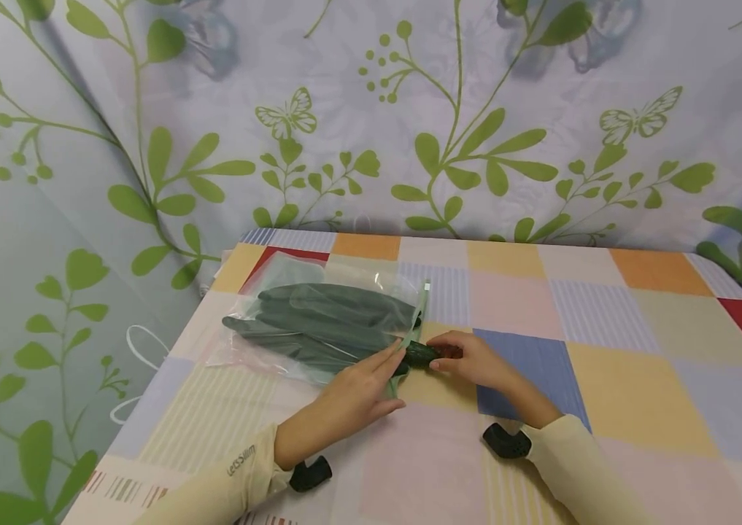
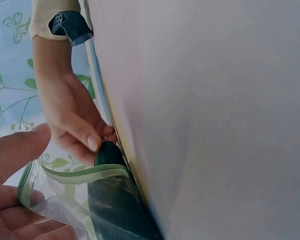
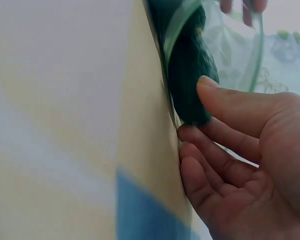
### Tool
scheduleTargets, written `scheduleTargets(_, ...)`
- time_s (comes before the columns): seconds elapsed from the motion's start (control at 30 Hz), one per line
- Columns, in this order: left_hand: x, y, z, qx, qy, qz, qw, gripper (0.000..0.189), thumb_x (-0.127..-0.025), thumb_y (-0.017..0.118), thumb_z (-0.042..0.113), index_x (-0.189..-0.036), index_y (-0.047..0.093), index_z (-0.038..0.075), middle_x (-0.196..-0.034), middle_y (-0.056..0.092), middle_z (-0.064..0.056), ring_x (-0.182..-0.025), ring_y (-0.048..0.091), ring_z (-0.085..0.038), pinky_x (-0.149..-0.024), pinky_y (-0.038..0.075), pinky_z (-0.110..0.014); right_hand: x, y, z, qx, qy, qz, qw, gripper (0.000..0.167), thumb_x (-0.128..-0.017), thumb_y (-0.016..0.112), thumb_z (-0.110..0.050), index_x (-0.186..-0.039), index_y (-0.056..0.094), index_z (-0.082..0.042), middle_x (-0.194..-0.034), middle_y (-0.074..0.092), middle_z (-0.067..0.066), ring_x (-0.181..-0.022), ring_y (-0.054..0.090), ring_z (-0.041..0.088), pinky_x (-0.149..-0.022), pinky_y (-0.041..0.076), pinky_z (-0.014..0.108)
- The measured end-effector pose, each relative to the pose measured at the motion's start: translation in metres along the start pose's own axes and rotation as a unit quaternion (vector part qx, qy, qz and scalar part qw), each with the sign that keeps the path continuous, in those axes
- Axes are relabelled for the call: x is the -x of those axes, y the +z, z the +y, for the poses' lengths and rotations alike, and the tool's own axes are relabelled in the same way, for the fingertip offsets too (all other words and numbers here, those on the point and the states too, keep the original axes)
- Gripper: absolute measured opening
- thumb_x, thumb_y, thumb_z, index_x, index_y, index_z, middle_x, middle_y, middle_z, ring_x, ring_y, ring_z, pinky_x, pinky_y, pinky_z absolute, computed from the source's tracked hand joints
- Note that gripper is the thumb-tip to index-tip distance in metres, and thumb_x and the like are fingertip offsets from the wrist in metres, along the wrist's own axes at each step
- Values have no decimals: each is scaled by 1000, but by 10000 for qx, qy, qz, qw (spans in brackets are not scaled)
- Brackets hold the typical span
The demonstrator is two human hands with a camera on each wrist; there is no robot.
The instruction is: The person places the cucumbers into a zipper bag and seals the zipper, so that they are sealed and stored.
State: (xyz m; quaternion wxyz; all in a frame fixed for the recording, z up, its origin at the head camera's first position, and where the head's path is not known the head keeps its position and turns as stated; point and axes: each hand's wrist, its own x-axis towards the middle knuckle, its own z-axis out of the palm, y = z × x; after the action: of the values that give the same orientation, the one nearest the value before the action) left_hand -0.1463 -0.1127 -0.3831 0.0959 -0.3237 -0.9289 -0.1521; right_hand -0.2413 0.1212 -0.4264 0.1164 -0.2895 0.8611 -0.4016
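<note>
A clear zip bag (image 1: 318,273) with a green-edged mouth lies on the table, holding several long dark green cucumbers (image 1: 338,302). One cucumber (image 3: 190,75) sticks out of the mouth, its end towards my right hand (image 1: 476,359). That hand pinches the end between thumb and fingers, close to the tabletop. My left hand (image 1: 359,386) is at the bag's mouth, its fingers extended along the green edge (image 2: 85,174). In the left wrist view, the thumb stands apart from the fingers, which touch the clear film. The rest of that cucumber lies inside the bag.
A patchwork-patterned cloth (image 1: 515,306) covers the table. Behind it hangs a leaf-printed curtain (image 1: 344,109). A white cable (image 1: 137,350) loops beside the left table edge. Each wrist carries a small black device (image 1: 507,442).
</note>
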Motion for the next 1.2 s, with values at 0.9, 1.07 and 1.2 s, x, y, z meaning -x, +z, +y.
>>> scheduleTargets(0.9,-2,-1,2,-280,539,-337,9976,73,-78,68,37,-136,41,1,-141,40,-13,-116,54,-19,-82,50,-28,-16,-4,-7,-372,231,-578,9974,25,-93,50,-18,-101,58,4,-75,59,9,-57,49,11,-51,43,24)
scheduleTargets(1.07,-4,0,2,-280,569,-320,9975,73,-77,69,35,-135,41,0,-140,41,-14,-115,55,-19,-81,51,-27,-25,1,-10,-590,245,-586,9962,21,-94,49,-15,-99,57,4,-65,54,6,-46,43,10,-44,39,22)
scheduleTargets(1.2,-5,0,2,-263,572,-313,9975,73,-77,69,34,-135,41,0,-140,41,-15,-115,55,-20,-82,50,-28,-29,3,-13,-570,172,-686,9959,18,-94,48,-12,-94,55,5,-59,50,2,-43,43,9,-42,38,22)
